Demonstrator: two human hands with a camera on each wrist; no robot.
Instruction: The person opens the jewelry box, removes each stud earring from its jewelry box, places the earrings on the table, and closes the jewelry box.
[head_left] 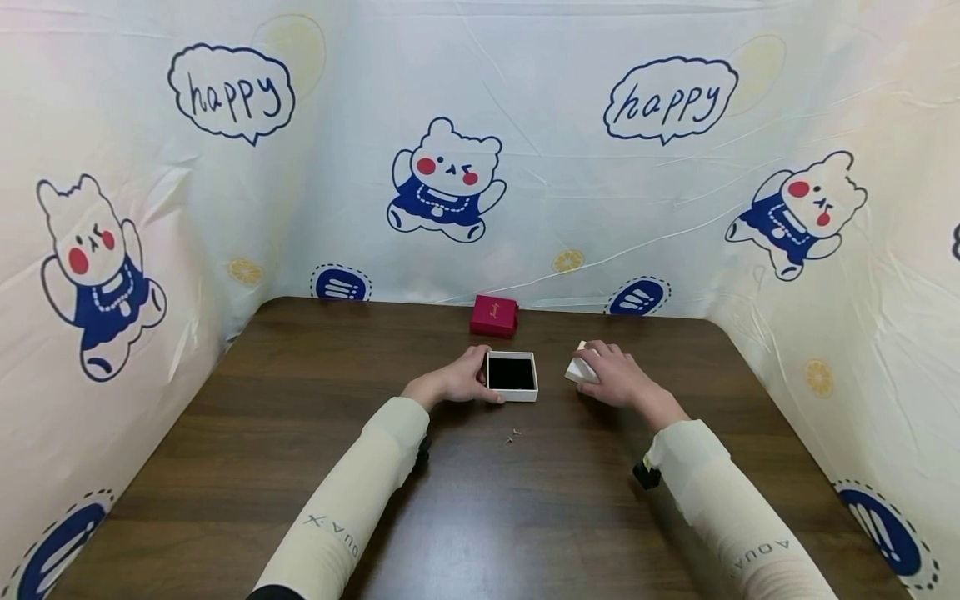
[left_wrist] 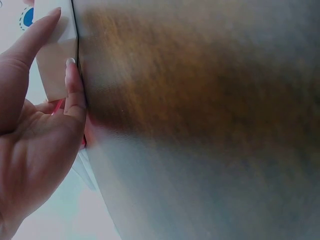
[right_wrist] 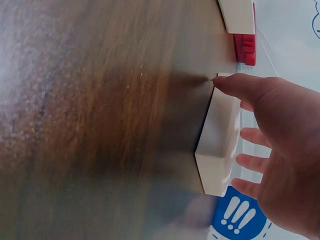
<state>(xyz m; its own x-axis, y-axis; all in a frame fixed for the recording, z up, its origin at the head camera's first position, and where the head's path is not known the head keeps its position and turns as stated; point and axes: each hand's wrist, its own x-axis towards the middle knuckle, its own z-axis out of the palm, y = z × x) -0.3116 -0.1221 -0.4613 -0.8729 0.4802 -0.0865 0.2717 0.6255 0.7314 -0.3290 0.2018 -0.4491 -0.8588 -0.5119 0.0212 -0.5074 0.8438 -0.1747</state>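
Note:
In the head view my left hand (head_left: 463, 377) holds the left side of a shallow white box (head_left: 536, 392) with a black inner surface. Its thumb lies along the near side of the box; the left wrist view shows the fingers at the box's wall (left_wrist: 55, 65). My right hand (head_left: 617, 375) is over a small white lid-like box piece (head_left: 577, 372) on the table. In the right wrist view the thumb touches one end of this white piece (right_wrist: 220, 120), while the loosely spread fingers hover by its top. Several tiny pinlike pieces (head_left: 513, 436) lie in front of the white box.
A closed red box (head_left: 493, 316) with gold script stands near the back edge of the brown wooden table (head_left: 337, 350). Behind and at both sides hangs a pale curtain (head_left: 525, 100) with cartoon bears.

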